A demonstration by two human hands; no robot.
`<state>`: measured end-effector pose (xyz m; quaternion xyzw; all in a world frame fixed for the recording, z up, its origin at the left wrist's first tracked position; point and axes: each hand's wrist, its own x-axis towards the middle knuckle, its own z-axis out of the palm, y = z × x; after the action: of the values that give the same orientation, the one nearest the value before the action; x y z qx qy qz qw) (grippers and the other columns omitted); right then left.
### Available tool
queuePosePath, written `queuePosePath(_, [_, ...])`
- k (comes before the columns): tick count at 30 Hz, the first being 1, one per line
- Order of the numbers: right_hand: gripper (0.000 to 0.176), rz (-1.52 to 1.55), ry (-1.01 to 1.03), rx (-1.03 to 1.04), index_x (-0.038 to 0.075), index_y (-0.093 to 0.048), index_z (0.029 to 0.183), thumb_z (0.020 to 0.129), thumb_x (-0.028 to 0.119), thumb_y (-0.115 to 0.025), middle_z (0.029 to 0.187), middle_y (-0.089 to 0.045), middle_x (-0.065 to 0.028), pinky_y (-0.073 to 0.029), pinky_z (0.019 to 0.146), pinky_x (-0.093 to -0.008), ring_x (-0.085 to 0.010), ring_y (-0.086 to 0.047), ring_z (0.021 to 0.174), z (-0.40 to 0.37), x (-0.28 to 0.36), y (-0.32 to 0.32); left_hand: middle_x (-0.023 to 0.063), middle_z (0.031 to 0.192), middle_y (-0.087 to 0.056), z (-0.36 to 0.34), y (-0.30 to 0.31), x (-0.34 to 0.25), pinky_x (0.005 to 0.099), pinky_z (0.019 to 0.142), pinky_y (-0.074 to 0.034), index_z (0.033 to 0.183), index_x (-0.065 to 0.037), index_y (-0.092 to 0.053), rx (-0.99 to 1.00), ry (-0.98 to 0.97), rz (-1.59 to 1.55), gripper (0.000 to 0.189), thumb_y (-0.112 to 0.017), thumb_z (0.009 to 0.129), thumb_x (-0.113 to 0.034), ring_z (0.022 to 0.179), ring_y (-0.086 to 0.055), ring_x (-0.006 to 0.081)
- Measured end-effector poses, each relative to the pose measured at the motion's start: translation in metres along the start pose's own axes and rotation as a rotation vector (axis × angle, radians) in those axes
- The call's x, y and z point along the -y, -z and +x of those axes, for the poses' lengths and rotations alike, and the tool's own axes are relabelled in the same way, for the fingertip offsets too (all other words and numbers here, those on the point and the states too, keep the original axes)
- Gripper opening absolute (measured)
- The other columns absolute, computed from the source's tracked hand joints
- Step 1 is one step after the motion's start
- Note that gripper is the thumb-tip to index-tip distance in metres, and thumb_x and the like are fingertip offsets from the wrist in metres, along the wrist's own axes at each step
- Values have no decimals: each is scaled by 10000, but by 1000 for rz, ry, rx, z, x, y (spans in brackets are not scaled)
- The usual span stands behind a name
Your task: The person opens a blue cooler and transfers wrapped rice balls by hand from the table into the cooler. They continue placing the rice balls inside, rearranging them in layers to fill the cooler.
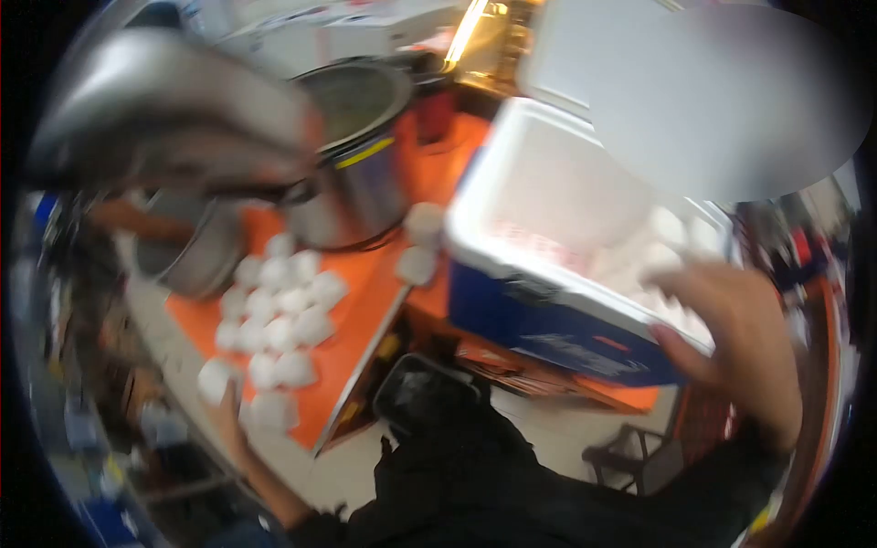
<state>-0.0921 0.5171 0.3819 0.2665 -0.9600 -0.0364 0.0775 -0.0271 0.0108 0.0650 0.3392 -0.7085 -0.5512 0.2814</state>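
My left hand [230, 418] is at the left edge of the orange tabletop [322, 373], its fingers closed against a white rounded piece [216, 380]. Beside it, several similar white pieces [276, 315] sit packed in a cluster. Over the near right rim of a blue and white cooler [559, 321] is my right hand [735, 320], fingers curved and thumb apart, nothing visible between them. Inside the cooler, more white pieces [665, 226] lie close to those fingertips. Blur hides what the white pieces are exactly.
A large metal pot [352, 196] stands behind the cluster, with a smaller metal pot [194, 251] to its left. A blurred shiny metal object [174, 114] fills the upper left. The cooler's lid [557, 55] is raised. A dark chair [630, 457] stands below, at right.
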Motion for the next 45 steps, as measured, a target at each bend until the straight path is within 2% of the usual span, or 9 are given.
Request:
queuePosePath(6, [230, 469, 258, -75, 44, -589, 908, 742, 196, -634, 725, -590, -93, -475, 578, -249, -158, -591, 654, 58, -68, -10, 145, 1148, -424, -143, -145, -213, 311, 843, -393, 1274, -57, -227, 801, -774, -408, 699, -631, 710, -136, 1026, -468, 238])
queuePosePath(8, [520, 744, 243, 134, -24, -575, 968, 749, 448, -561, 888, -596, -155, -460, 720, -314, -262, -584, 830, 65, -67, -13, 142, 1162, -399, -188, -214, -253, 317, 796, -430, 1270, -58, -159, 305, -577, -88, 915, -760, 590, -173, 989, -496, 229])
queuePosePath(10, [654, 832, 252, 132, -36, -511, 1047, 684, 501, -594, 932, -585, -196, -453, 753, -363, -314, -571, 880, 59, -71, -19, 142, 1162, -374, -194, -236, -292, 312, 779, -441, 1264, -47, -126, 890, -795, -500, 952, -765, 562, -109, 960, -511, 232])
queuePosePath(14, [646, 821, 272, -74, -33, -521, 1010, 611, 459, -647, 919, -587, -197, -453, 750, -366, -314, -576, 861, 57, -99, -49, 162, 1173, -394, -230, -301, -329, 364, 877, -380, 1283, -100, -140, 907, -349, -633, 958, -718, 520, -65, 1035, -465, 269])
queuePosePath(16, [630, 732, 233, -212, -34, -530, 991, 583, 426, -668, 910, -591, -195, -456, 742, -368, -309, -581, 844, 57, -120, -48, 162, 1161, -405, -227, -321, -333, 357, 888, -373, 1285, -110, -141, 913, -916, -279, 955, -710, 522, -30, 1014, -478, 242])
queuePosePath(20, [492, 641, 35, 148, -14, -565, 902, 559, 319, -682, 871, -590, -175, -453, 698, -348, -280, -579, 797, 65, -159, -56, 171, 1089, -471, -228, -336, -326, 358, 799, -397, 1292, -116, -174, 942, -869, 187, 982, -758, 503, -103, 974, -501, 282])
queuePosePath(28, [426, 521, 80, 804, 30, -612, 846, 519, 277, -726, 828, -608, -126, -453, 662, -352, -253, -578, 777, 129, -201, -209, 194, 1086, -487, -146, -220, -195, 351, 788, -438, 1097, 87, -406, -222, -1058, 235, 488, -423, 866, -343, 941, -522, 273])
queuePosePath(36, [719, 182, 593, 1220, 27, -501, 1057, 443, 272, -782, 885, -575, -139, -446, 690, -393, -292, -557, 859, 134, -153, -311, 215, 886, -551, -171, -170, -163, 365, 684, -486, 1060, 31, -470, -399, -789, 435, 536, -533, 803, -435, 746, -575, 234])
queuePosePath(45, [844, 233, 810, 1324, -15, -315, 1216, 557, 265, -763, 994, -528, -215, -430, 750, -443, -376, -526, 914, 105, -141, -344, 162, 1107, -477, -158, -158, -132, 342, 884, -351, 1139, 49, -411, -320, -814, 390, 360, -481, 859, -166, 1040, -461, 246])
